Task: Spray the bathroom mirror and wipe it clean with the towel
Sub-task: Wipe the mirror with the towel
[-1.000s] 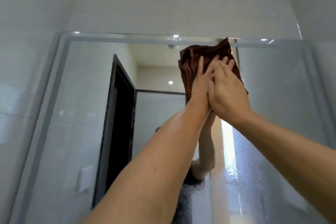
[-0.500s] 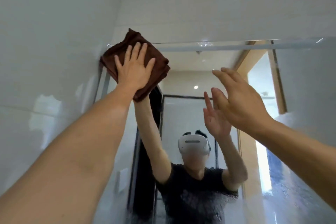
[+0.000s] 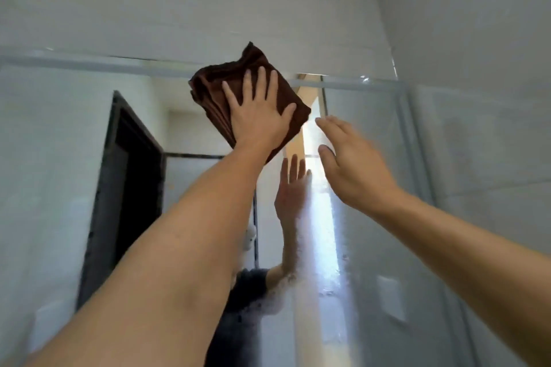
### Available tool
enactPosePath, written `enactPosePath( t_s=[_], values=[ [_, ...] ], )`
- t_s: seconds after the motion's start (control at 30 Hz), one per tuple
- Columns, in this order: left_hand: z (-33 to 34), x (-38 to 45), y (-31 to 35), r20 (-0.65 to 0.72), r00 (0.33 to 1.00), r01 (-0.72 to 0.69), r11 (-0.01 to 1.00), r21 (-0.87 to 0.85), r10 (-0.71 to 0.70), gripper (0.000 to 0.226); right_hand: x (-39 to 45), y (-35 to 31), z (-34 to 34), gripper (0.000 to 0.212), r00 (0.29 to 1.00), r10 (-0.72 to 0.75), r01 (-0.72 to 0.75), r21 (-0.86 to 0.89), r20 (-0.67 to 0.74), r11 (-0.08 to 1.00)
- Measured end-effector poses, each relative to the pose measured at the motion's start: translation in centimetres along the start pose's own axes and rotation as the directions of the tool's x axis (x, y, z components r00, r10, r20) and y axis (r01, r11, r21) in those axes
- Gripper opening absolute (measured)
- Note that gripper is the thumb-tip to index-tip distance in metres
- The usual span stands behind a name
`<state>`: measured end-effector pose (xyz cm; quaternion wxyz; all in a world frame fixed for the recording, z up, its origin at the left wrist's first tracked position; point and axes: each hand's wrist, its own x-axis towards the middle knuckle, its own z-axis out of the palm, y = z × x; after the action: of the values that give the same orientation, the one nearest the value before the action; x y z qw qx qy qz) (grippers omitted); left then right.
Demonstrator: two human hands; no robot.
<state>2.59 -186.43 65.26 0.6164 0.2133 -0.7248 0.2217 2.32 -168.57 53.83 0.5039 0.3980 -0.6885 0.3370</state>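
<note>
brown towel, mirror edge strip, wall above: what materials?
Brown towel: soft matte fabric, probably microfibre or terry; it folds in stacked layers and crumples at the top. Mirror: glossy glass, reflecting doorway and arms, droplets low on the right. Its edge strip: pale, semi-glossy, bevelled glass or metal, unclear. Wall: glossy white tile, going by faint seams and sheen.

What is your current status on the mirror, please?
Left hand flat on brown towel, pressing mirror near top edge. Right hand open, empty. Nothing in the way.

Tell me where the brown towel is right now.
In the head view the brown towel is pressed flat under the left hand against the mirror, near its top edge, just left of the empty right hand.
</note>
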Motion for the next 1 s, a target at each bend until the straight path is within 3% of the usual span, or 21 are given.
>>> enactPosePath(
  t_s=[0.1,0.2,0.27,0.37,0.4,0.47,0.57,0.7,0.77,0.9,1.0],
  values=[
    [1.4,-2.5,8.5,0.050,0.966,-0.254,0.967,0.003,0.253,0.083,-0.3,3.1,-1.8,0.049,1.000,0.019,-0.019,-0.029,-0.016,0.999],
    [2.2,-5.7,14.0,0.120,0.848,-0.521,0.854,0.009,0.516,0.074,-0.3,6.4,-2.4,0.053,0.992,0.124,-0.122,-0.064,0.021,0.990],
    [2.8,-6.3,14.4,0.156,0.770,-0.626,0.780,-0.004,0.618,0.071,-0.5,7.6,-2.1,0.051,0.975,0.215,-0.214,-0.039,0.046,0.976],
    [3.1,-4.4,11.3,0.104,0.703,-0.709,0.705,0.026,0.703,0.077,-0.6,8.3,-1.2,0.049,0.952,0.295,-0.297,0.021,0.079,0.955],
    [2.9,-3.3,9.9,0.086,0.715,-0.698,0.714,0.053,0.693,0.078,-0.5,8.5,-1.0,0.047,0.950,0.301,-0.304,0.034,0.083,0.952],
    [2.3,-0.6,7.2,0.050,0.815,-0.579,0.810,0.092,0.577,0.078,-0.4,8.7,-0.9,0.043,0.951,0.295,-0.299,0.043,0.089,0.953],
    [1.9,2.9,6.1,-0.040,0.968,-0.246,0.966,0.077,0.250,0.076,-0.4,9.8,-2.0,0.048,0.960,0.261,-0.262,0.007,0.098,0.965],
    [2.5,4.8,12.9,-0.046,0.997,0.070,0.997,0.039,-0.068,0.077,-0.4,12.0,-4.3,0.049,0.964,0.254,-0.254,-0.010,0.072,0.967],
    [2.8,4.7,17.5,-0.017,1.000,0.010,1.000,0.005,-0.010,0.076,-0.5,13.1,-5.2,0.046,0.965,0.258,-0.256,-0.031,0.054,0.966],
    [4.7,3.4,25.6,0.056,0.926,-0.371,0.927,-0.055,0.374,0.066,-1.1,15.1,-6.1,0.047,0.966,0.256,-0.258,-0.061,-0.031,0.964],
    [4.6,2.6,26.4,0.093,0.894,-0.424,0.894,-0.141,0.439,0.064,-1.5,15.8,-5.9,0.043,0.960,0.271,-0.275,-0.065,-0.070,0.959]
  ],
)
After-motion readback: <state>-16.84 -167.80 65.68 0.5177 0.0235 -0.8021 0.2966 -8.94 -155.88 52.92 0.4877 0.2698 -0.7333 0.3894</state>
